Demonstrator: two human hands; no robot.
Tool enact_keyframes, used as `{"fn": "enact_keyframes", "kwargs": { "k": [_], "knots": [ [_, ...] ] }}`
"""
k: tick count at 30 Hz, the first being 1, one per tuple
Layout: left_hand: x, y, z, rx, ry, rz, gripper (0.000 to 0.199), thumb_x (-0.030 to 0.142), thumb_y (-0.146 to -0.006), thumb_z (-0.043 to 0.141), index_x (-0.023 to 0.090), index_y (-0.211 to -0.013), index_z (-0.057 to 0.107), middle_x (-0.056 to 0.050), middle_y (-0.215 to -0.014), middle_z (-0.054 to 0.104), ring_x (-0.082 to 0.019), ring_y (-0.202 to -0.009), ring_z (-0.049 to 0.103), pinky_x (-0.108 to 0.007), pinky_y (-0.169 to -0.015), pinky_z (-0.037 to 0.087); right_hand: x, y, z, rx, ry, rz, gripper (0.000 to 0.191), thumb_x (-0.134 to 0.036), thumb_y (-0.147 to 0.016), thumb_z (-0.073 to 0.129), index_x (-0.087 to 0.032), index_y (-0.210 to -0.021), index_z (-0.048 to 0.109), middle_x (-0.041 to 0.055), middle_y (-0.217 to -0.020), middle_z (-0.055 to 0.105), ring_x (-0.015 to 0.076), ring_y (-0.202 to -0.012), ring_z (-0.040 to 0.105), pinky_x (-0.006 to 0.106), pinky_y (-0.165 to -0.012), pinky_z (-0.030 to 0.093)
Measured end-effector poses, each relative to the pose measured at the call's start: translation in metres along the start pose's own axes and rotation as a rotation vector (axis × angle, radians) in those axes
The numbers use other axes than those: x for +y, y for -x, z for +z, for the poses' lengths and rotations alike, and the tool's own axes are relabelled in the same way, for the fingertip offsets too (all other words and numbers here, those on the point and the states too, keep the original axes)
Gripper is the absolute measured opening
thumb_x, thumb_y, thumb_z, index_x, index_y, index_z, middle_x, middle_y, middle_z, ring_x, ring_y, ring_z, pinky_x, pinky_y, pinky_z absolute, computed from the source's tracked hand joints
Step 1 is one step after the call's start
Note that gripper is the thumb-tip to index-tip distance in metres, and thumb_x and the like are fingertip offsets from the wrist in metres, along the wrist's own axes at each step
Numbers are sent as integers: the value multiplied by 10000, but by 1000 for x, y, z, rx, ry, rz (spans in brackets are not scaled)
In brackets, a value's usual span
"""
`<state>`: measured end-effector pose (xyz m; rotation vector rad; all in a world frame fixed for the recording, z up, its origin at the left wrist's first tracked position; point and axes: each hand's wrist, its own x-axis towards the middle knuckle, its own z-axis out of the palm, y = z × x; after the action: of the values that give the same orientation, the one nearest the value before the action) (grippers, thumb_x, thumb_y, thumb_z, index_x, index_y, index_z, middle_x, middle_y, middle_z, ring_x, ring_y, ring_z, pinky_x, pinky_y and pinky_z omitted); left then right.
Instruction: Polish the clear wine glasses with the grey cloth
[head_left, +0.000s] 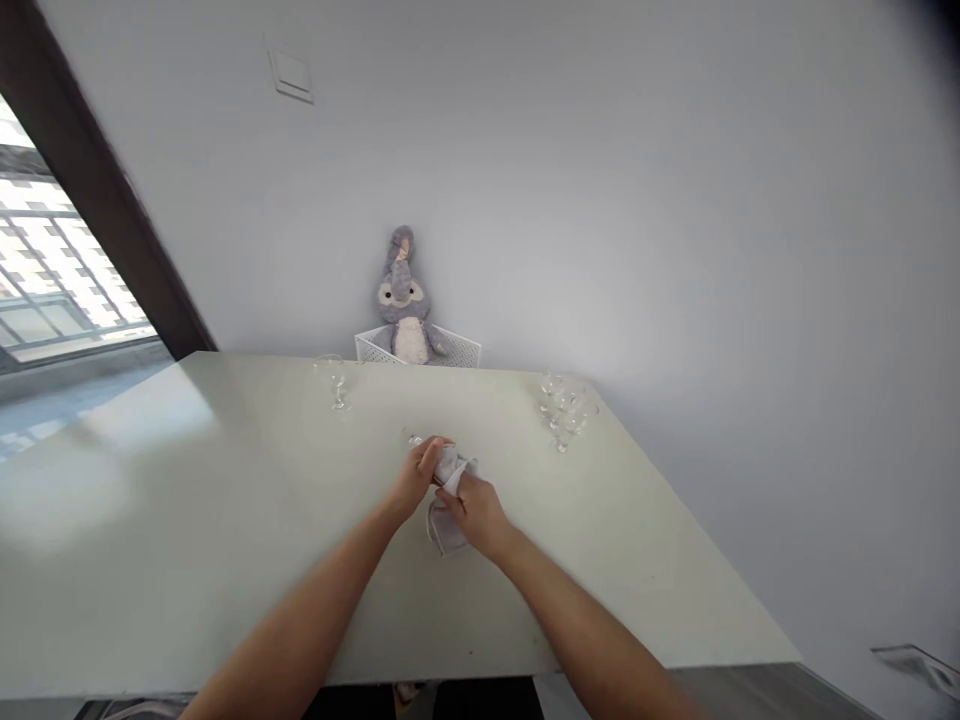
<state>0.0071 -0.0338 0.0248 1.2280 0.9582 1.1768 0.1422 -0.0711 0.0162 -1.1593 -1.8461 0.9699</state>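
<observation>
My left hand [417, 476] is closed around a stemmed glass, whose clear foot [412, 437] sticks out past the fingers at the upper left. A pale grey-white cloth [448, 530] is bunched in my right hand [477, 512], pressed into the bowl end of the glass. One corner of the cloth hangs down toward the tabletop. Most of the bowl is hidden by the cloth and my fingers. Both hands meet above the middle of the pale table [570, 560].
A single stemmed glass [337, 385] stands at the back left of the table. Several more glasses [564, 405] are grouped at the back right. Behind the far edge, a grey plush toy [409, 320] sits in a white basket [461, 348] against the wall.
</observation>
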Motion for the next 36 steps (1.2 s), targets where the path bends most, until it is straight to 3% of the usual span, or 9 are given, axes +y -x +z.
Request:
{"fn": "enact_keyframes", "kwargs": {
  "k": [2,6,9,16,18,25,28,31,36],
  "knots": [
    [1,0,0,-11,16,-5,436,530,-755,446,141,-827,629,-33,-638,547,-124,-555,489,-224,-476,421,-1,0,1,-1,-14,22,257,-405,-769,511,-204,-906,595,64,-906,639,194,-829,597,305,-744,454],
    [10,6,2,-217,57,58,463,372,-712,595,224,-1144,520,-64,-889,596,-167,-778,550,-279,-689,464,1,-9,-8,64,-739,202,371,-509,-769,471,-158,-826,575,20,-572,601,133,-431,539,261,-472,446],
    [8,6,1,-188,-39,78,524,334,-672,640,229,-1167,502,-60,-894,600,-159,-756,554,-267,-671,461,2,-11,-10,110,-932,231,417,-547,-774,438,-149,-749,557,10,-481,558,116,-370,488,240,-425,414],
    [-18,-7,-4,16,-87,-23,504,555,-768,389,138,-912,634,-45,-672,580,-142,-578,518,-240,-496,430,5,0,7,67,197,-77,272,-374,-811,432,-182,-934,580,75,-828,647,200,-756,607,318,-722,443],
    [-20,-7,-3,2,-46,5,498,553,-766,395,151,-957,619,-56,-742,590,-152,-631,530,-246,-530,448,7,0,5,76,243,-100,258,-346,-818,421,-183,-925,590,70,-809,648,207,-775,603,328,-744,435],
    [-11,1,1,-111,-54,162,447,334,-726,571,254,-1161,506,-62,-1021,573,-177,-899,528,-303,-784,439,14,-17,-5,152,-941,244,297,-429,-716,584,-163,-848,562,-20,-529,572,104,-377,501,227,-414,430],
    [-9,1,1,-119,-56,214,410,320,-704,604,231,-1101,551,-66,-1054,568,-174,-931,520,-291,-815,419,14,-19,-6,121,-1154,303,285,-431,-706,599,-152,-735,551,-38,-434,514,80,-348,463,193,-387,407],
    [-11,-3,-1,-19,-125,181,349,364,-669,632,199,-976,609,-46,-851,607,-150,-719,542,-265,-651,456,11,-14,-3,105,-946,260,311,-446,-712,578,-154,-818,559,-25,-493,553,97,-362,487,220,-402,420],
    [-17,-6,-6,94,-160,139,400,501,-777,431,159,-778,638,-21,-603,545,-119,-519,470,-227,-456,392,4,0,0,87,-113,44,252,-419,-686,591,-176,-754,599,41,-674,632,190,-670,603,307,-666,453]
  ]
}}
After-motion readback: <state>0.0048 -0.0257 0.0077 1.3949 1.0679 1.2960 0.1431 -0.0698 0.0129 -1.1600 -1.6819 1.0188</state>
